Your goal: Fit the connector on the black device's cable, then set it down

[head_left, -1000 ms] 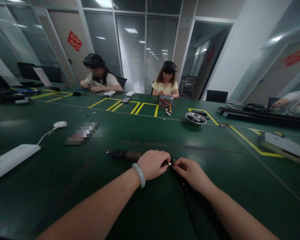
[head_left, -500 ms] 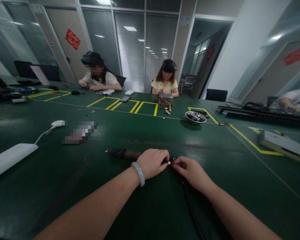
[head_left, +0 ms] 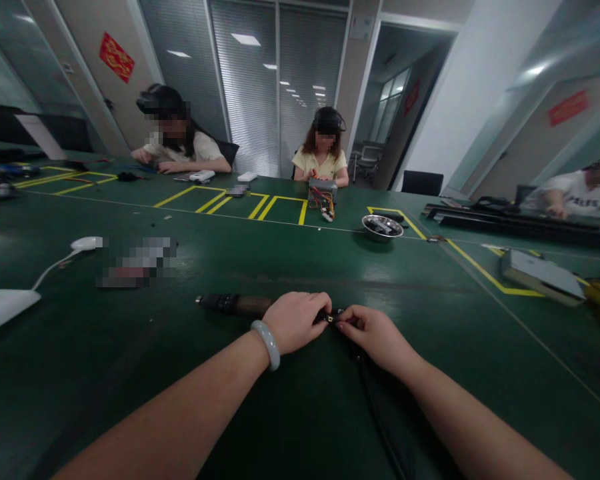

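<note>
Left hand (head_left: 294,321) grips brown-and-black cylindrical tool (head_left: 251,307); right hand (head_left: 376,331) pinches something unclear beside tiny brassy metal fitting (head_left: 330,319), apparently adjusting, steadiness needed next.

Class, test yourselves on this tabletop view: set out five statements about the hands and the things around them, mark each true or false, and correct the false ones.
1. The left hand covers part of the dark cylindrical tool. True.
2. The pale bangle is on the right wrist. False: it is on the left wrist.
3. A black cable runs from near the right hand toward the bottom edge of the picture. True.
4. The two hands are far apart. False: their fingertips nearly meet at a small metallic part.
5. The metal bowl sits upright on the table, farther away than both hands. True.
</note>
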Action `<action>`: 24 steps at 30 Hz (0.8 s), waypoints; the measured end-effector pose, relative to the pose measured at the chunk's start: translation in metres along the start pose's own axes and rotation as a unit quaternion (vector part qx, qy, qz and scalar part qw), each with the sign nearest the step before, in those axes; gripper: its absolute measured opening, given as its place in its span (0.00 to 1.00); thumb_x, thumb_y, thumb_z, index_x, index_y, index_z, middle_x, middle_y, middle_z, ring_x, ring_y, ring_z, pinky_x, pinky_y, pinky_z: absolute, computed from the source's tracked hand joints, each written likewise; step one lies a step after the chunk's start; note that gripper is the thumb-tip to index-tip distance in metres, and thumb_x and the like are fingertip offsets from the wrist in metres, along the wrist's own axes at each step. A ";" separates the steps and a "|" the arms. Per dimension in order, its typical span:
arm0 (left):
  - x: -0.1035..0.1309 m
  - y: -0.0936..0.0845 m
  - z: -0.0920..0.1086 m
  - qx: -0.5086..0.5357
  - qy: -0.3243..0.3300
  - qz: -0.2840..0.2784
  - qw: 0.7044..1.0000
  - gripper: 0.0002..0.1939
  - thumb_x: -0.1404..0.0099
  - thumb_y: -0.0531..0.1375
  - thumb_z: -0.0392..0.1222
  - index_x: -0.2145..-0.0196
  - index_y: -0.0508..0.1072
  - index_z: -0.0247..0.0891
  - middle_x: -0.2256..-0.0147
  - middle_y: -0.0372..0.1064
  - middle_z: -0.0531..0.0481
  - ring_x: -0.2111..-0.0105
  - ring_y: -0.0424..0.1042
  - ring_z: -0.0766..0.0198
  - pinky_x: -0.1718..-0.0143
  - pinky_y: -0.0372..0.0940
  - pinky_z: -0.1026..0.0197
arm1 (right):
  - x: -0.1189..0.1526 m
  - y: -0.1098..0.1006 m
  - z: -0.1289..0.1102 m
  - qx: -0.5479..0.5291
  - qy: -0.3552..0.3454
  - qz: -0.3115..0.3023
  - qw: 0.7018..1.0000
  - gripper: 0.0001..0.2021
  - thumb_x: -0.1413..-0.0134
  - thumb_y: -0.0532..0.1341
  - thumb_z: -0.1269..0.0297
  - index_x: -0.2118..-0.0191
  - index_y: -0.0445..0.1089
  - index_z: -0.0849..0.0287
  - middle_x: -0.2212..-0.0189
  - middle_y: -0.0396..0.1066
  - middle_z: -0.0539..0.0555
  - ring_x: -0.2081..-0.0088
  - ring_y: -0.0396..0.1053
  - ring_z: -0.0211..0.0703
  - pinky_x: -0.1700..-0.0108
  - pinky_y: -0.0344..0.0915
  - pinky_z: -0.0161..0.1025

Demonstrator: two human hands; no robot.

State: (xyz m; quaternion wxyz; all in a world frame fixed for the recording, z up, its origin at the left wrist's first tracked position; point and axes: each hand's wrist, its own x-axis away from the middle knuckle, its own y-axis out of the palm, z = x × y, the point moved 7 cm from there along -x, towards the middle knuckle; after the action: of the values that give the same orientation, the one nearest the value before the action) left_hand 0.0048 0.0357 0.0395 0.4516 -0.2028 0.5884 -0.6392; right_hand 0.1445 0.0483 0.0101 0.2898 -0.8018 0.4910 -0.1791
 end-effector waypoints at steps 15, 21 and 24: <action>0.001 0.000 0.000 -0.005 0.000 -0.007 1.000 0.08 0.37 0.57 0.44 0.60 0.67 0.42 0.65 0.70 0.53 0.64 0.71 0.61 0.62 0.63 0.59 | 0.000 0.000 0.002 0.016 -0.005 0.006 1.000 0.07 0.43 0.59 0.60 0.64 0.72 0.56 0.70 0.73 0.48 0.71 0.67 0.37 0.70 0.58 0.33; 0.000 0.000 0.002 -0.007 0.003 -0.009 1.000 0.07 0.36 0.57 0.44 0.60 0.67 0.42 0.64 0.71 0.53 0.64 0.71 0.61 0.62 0.63 0.58 | 0.001 -0.001 0.001 0.023 -0.003 0.008 1.000 0.09 0.43 0.58 0.59 0.63 0.72 0.58 0.70 0.73 0.50 0.70 0.67 0.37 0.69 0.58 0.34; 0.000 0.000 0.001 -0.008 -0.004 -0.008 1.000 0.09 0.37 0.58 0.44 0.58 0.66 0.43 0.64 0.71 0.53 0.63 0.71 0.60 0.63 0.63 0.58 | 0.001 -0.001 0.002 0.026 -0.003 0.008 1.000 0.09 0.43 0.58 0.59 0.63 0.72 0.57 0.70 0.72 0.50 0.71 0.66 0.37 0.70 0.58 0.34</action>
State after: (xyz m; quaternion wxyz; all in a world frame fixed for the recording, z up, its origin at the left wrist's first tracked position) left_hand 0.0052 0.0352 0.0395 0.4471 -0.2138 0.5899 -0.6374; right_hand 0.1469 0.0483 0.0089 0.3137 -0.7905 0.4918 -0.1866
